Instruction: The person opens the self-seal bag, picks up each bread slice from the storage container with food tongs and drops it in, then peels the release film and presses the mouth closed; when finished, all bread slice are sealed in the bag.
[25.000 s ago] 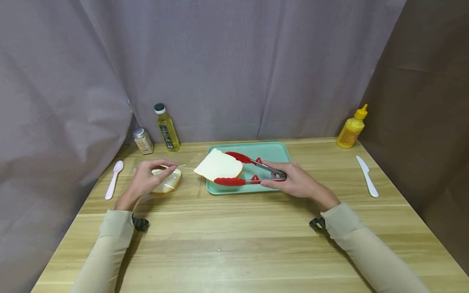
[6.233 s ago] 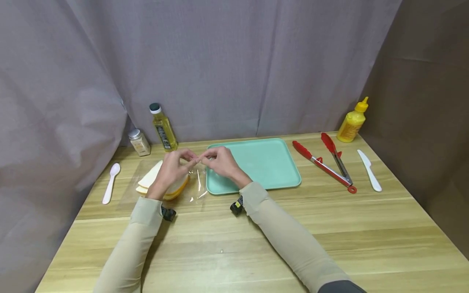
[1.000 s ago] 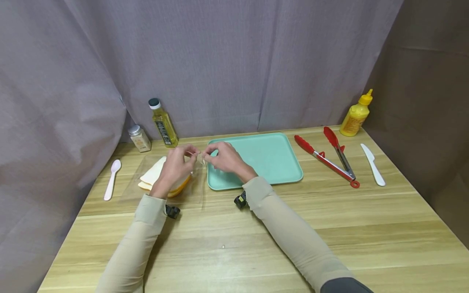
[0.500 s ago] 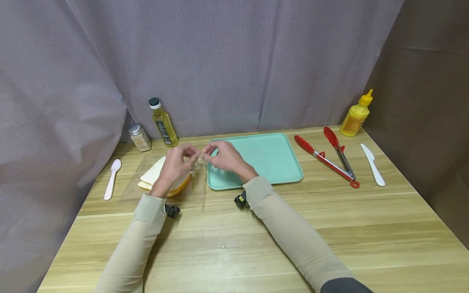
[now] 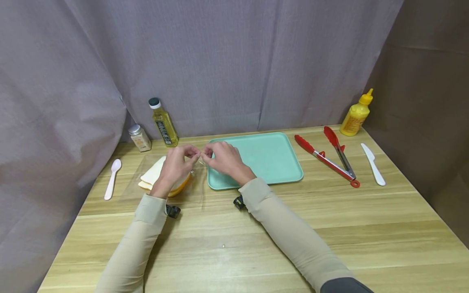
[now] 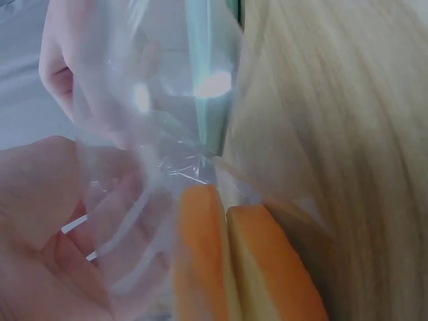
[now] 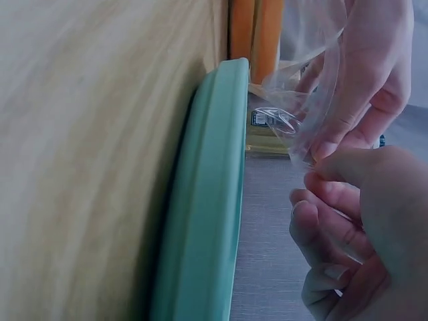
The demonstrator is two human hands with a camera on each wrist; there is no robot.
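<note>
Left hand [image 5: 178,165], right hand [image 5: 225,159]: pinching edge of clear bag [image 6: 150,160] | on desk [image 5: 205,232], beside green tray [image 5: 261,156] | inside bag: bread slices [image 5: 153,173], part-hidden in head view, orange crusts [image 6: 277,267] exposed to left wrist view | fingertips [image 7: 326,151] meeting, per right wrist view

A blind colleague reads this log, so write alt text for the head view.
The left hand and right hand pinch the edge of a clear plastic bag holding bread slices, beside a mint-green tray. To the right are red-tipped tongs, a white knife and a yellow squeeze bottle; to the left, a pink spoon, a jar and an oil bottle.
</note>
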